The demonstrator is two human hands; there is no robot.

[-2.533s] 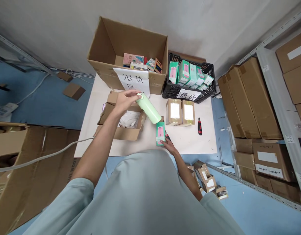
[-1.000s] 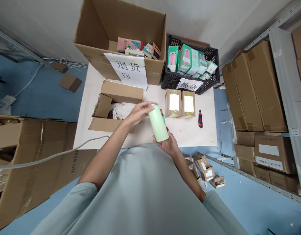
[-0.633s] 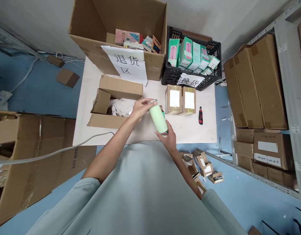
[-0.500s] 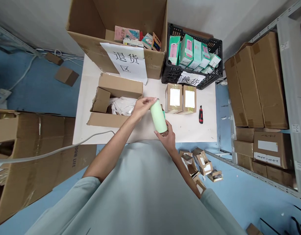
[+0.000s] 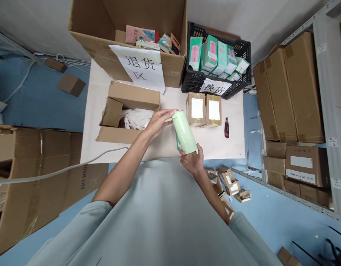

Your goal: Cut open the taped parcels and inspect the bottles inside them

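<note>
Head view shows your pale green bottle tilted above the desk's near edge. Your left hand has its fingers closed on the top, and your right hand cups the base. That light top hold could slip, dropping it past the edge.

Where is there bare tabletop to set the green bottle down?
Largest: front right of the table, between the two small boxes, the knife and the front edge. A narrow strip runs left of the open box. Carton and crate crowd the back. Left hand and right hand hold the bottle.
</note>
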